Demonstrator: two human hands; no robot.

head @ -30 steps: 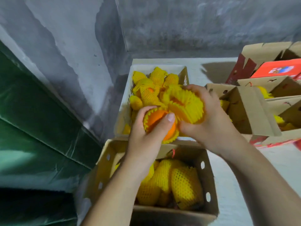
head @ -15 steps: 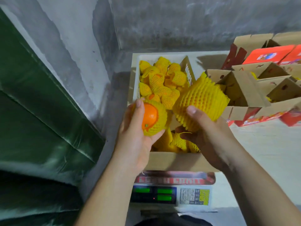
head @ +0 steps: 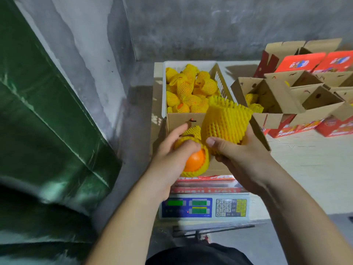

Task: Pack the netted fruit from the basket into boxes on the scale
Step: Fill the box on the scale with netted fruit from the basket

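Observation:
My left hand [head: 172, 152] grips an orange [head: 194, 161] half wrapped in yellow foam net, its bare side facing me, low over the open cardboard box [head: 179, 117]. My right hand [head: 236, 155] holds a second netted fruit [head: 225, 123], net flared upward, right beside the first and over the same box. The box stands on a digital scale [head: 204, 207] with lit green displays. Behind it a white basket [head: 164, 88] holds several netted fruit. More netted fruit shows inside the box between my hands.
Open cardboard boxes [head: 275, 96] with some netted fruit and red printed boxes [head: 305, 62] stand at the right on the pale table [head: 309, 161]. A grey concrete wall rises behind. A green tarpaulin [head: 38, 111] fills the left side.
Both hands have come lower and closer together over the box on the scale. The left hand's orange turned, bare side now down toward me. The view has tilted down, showing more of the scale.

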